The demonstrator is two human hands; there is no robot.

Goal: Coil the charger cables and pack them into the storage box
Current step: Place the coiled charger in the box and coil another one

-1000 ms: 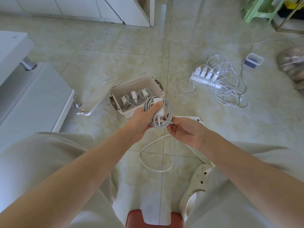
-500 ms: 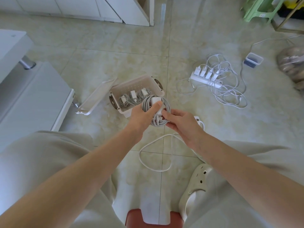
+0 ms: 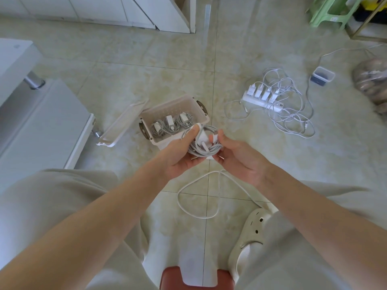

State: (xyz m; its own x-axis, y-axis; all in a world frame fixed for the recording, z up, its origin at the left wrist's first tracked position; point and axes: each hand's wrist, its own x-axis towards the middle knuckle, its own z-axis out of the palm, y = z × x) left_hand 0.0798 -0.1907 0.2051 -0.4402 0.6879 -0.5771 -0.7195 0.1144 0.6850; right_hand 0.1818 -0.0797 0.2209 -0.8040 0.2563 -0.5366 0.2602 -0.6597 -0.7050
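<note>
Where the two hands meet: coiled grey-white charger cable (image 3: 206, 146) with a white plug block at its centre; hangs above the tiled floor, just in front of the box's near wall.
Left grasp: left hand (image 3: 178, 155); cups the coil from below and presses the thumb on the plug block.
Right grasp: right hand (image 3: 236, 158); pinches the coil's right edge between thumb and fingertips, at a loose cable end.
Container: off-white rectangular plastic storage box (image 3: 173, 107), open, on the floor; holds three coiled chargers (image 3: 170, 124) side by side.
Cover: translucent white plastic lid (image 3: 121, 126); lies just beside the box's left wall.
Floor below: thick white loose cable (image 3: 196, 197); loops under the hands and runs toward a cream perforated clog (image 3: 249, 237).
Far right: white power strip (image 3: 261, 100) with four white plugs inserted, amid tangled thin white cables (image 3: 293, 116); sits well apart from the box.
Periphery: small clear lidded tub (image 3: 322, 76); green plastic stool (image 3: 328, 11).
</note>
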